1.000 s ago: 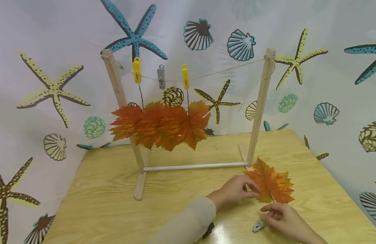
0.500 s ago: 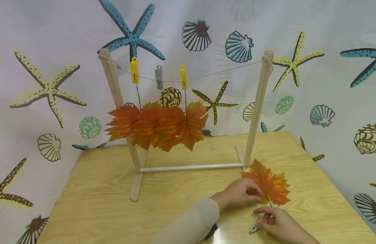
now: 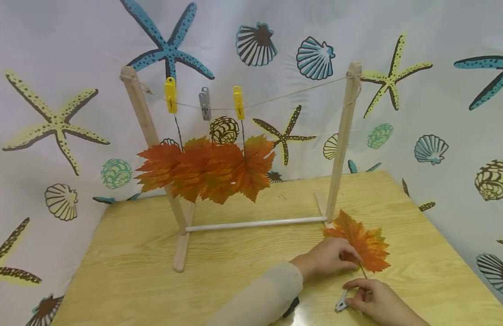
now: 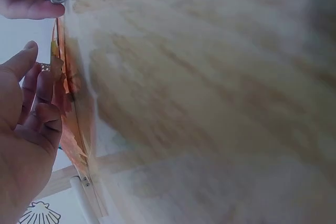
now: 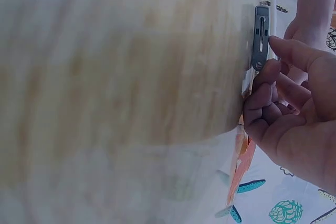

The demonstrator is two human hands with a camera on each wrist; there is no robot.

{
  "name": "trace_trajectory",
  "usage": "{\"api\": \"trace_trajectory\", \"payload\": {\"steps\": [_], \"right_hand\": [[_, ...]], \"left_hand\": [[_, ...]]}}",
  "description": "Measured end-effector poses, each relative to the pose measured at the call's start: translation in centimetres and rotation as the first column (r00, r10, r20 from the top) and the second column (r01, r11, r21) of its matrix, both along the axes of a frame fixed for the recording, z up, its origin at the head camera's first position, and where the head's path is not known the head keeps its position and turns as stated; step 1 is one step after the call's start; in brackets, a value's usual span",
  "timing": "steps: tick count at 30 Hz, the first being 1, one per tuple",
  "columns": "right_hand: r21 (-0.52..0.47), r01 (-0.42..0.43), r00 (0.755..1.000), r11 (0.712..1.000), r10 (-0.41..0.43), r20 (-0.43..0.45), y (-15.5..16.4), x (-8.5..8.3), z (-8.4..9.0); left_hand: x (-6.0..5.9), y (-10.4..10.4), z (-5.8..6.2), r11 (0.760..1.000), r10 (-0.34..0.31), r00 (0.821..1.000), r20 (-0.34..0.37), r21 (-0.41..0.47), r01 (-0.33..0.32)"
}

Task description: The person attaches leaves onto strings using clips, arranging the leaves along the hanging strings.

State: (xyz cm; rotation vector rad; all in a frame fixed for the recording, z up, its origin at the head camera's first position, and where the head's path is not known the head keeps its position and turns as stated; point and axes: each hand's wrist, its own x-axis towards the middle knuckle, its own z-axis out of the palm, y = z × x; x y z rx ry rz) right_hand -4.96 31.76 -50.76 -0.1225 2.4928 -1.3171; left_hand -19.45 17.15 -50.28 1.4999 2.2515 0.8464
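Observation:
An orange maple leaf [image 3: 367, 244] lies flat on the wooden table [image 3: 133, 271], just in front of the rack's right post. My left hand [image 3: 349, 260] lies over its near edge by the stem, fingers curled on it. In the left wrist view, the left hand [image 4: 37, 69] has the leaf [image 4: 71, 98] edge between thumb and fingers. Near the front edge, my right hand [image 3: 349, 294] pinches a grey clothespin [image 3: 340, 305] that lies on the table. In the right wrist view, the right hand [image 5: 273, 61] has thumb and forefinger on the clothespin [image 5: 260, 35] end.
A wooden drying rack [image 3: 341, 145] with a white bottom bar [image 3: 255, 223] stands mid-table. Its string [image 3: 292, 93] carries two yellow pegs [image 3: 170, 95] and a grey peg [image 3: 204, 104], with three orange leaves [image 3: 206, 167] hanging. A seashell-print curtain [image 3: 439, 113] surrounds the table.
Both hands stay almost in place. The right hand has settled its fingertips onto the grey clothespin; the left hand stays on the leaf.

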Motion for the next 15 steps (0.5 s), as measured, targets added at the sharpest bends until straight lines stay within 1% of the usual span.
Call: {"api": "trace_trajectory", "payload": {"steps": [4, 7, 9, 11, 13, 15], "right_hand": [[0.008, 0.014, 1.0, 1.0, -0.014, 0.004, 0.3, 0.5, -0.3], [0.002, 0.008, 1.0, 1.0, -0.008, -0.005, 0.6, 0.8, -0.4], [-0.007, 0.003, 1.0, 1.0, -0.003, -0.017, 0.8, 1.0, -0.4], [-0.021, 0.001, 1.0, 1.0, -0.001, -0.025, 0.9, 1.0, -0.4], [-0.027, -0.001, 0.999, 1.0, 0.0, -0.036, 1.0, 1.0, -0.3], [-0.033, -0.001, 0.999, 0.999, -0.001, -0.033, 1.2, 1.0, -0.2]], "left_hand": [[0.1, 0.4, -0.4, 0.999, -0.045, 0.998, -0.044, -0.007, 0.044], [0.4, 0.8, -0.7, 0.997, -0.069, 0.992, -0.107, -0.047, 0.064], [0.6, 1.2, -0.8, 0.996, -0.065, 0.986, -0.154, -0.074, 0.054], [0.9, 1.7, -0.9, 0.995, -0.044, 0.977, -0.21, -0.102, 0.023], [1.2, 2.1, -0.9, 0.992, -0.029, 0.962, -0.272, -0.127, -0.006], [1.5, 2.6, -0.8, 0.987, -0.037, 0.947, -0.32, -0.159, -0.015]]}}
